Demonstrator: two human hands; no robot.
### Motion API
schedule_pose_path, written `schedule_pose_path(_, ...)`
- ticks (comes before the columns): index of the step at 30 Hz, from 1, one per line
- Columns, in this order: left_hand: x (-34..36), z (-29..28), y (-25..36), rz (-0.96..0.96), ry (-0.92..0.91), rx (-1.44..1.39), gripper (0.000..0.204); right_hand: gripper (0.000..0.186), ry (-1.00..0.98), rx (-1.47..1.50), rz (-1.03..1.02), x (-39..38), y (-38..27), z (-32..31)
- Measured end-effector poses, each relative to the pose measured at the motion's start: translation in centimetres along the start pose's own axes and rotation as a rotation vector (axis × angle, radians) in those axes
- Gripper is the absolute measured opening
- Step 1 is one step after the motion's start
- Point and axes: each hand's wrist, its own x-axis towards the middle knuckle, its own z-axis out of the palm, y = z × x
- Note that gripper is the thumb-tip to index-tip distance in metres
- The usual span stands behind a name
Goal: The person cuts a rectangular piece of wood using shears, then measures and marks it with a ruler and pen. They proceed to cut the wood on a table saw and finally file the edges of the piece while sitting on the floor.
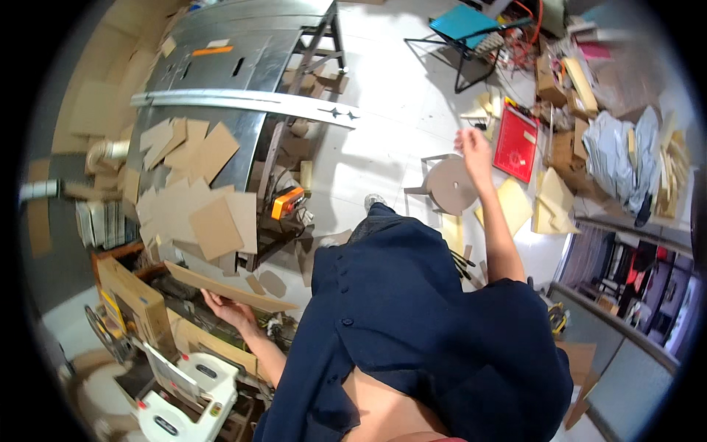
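At the lower left, my left hand grips a thin tan board by its near edge. The board tilts edge-on, and part of my fingers is hidden behind it. My right hand is raised out over the floor, above a round grey-brown stool. Its fingers are loosely bent with small gaps, and nothing shows in them. Just beyond the left hand, loose tan board pieces lie in a pile on the metal worktable.
A long metal rail crosses the table and juts past its edge. White-topped machinery stands at lower left. An orange tool hangs by the table leg. A teal folding chair, a red case and boxes line the right.
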Motion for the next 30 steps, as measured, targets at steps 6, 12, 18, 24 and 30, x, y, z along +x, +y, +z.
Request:
schedule_pose_path(6, 2.9, 13.9, -6.4, -0.155, -0.181, 0.041, 0.042, 0.023, -0.177, -0.362, 0.247, -3.5, 15.9, -0.5)
schedule_pose_path(12, 6.9, 27.0, -14.3, -0.388, -0.562, 0.003, 0.036, 0.031, -0.329, -0.355, 0.553, -4.9, 21.8, -1.6)
schedule_pose_path(18, 7.8, 41.5, -21.3, -0.451, -0.728, 0.045, 0.031, 0.038, -0.286, -0.204, 0.695, 2.0, 21.0, -3.5)
schedule_pose_path(24, 6.8, 58.3, -29.0, -0.421, -0.583, 0.184, 0.029, 0.036, -0.211, -0.268, 0.721, 18.7, 24.1, -5.7)
schedule_pose_path(30, 7.9, 71.6, -32.3, -0.373, -0.742, 0.153, 0.042, 0.038, -0.025, -0.388, 0.483, 40.9, 23.2, -10.7)
